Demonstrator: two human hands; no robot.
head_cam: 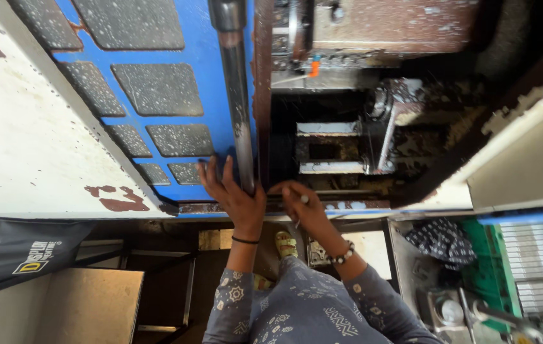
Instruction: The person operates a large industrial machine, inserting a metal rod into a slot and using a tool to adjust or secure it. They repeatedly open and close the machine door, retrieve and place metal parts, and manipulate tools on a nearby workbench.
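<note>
Left of centre, we see the left hand (233, 194) wrapped around the foot of the long grey steel door handle (236, 95) on the blue sliding machine door (211, 57). The right hand (302, 205) pinches a small white pin (304, 199) at the rusty sill (348, 205); we judge a closing door could trap those fingers.

Two hands at six o'clock: the left hand (233, 194) and the right hand (302, 205). One blue door (211, 57) at eleven, carrying one metal bar (238, 95). Eight grey window panes (160, 89) I can count.
</note>
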